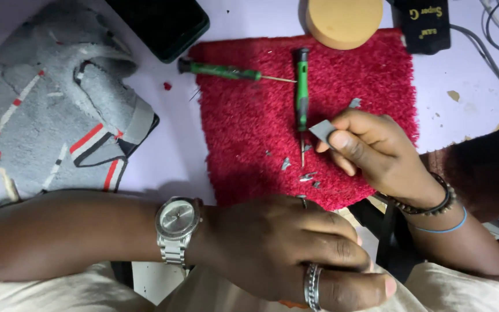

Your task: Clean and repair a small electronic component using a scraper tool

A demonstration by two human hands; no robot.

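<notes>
My right hand (371,147) hovers over a red fluffy mat (249,127) and pinches a small flat grey piece (321,130) between thumb and fingers. Two green-handled screwdrivers lie on the mat: one (226,71) crosswise near its top edge, the other (302,95) pointing down beside my right hand. Small grey metal bits (306,176) are scattered on the mat below. My left hand (295,248), with a ring and a silver wristwatch (177,222), is curled shut at the bottom, near my lap; what it covers is hidden.
A grey striped cloth (59,104) lies at the left. A dark phone (160,23) sits at the top, a tan round disc (342,20) beside it, then a black box (425,23) and cables (498,40) at the right.
</notes>
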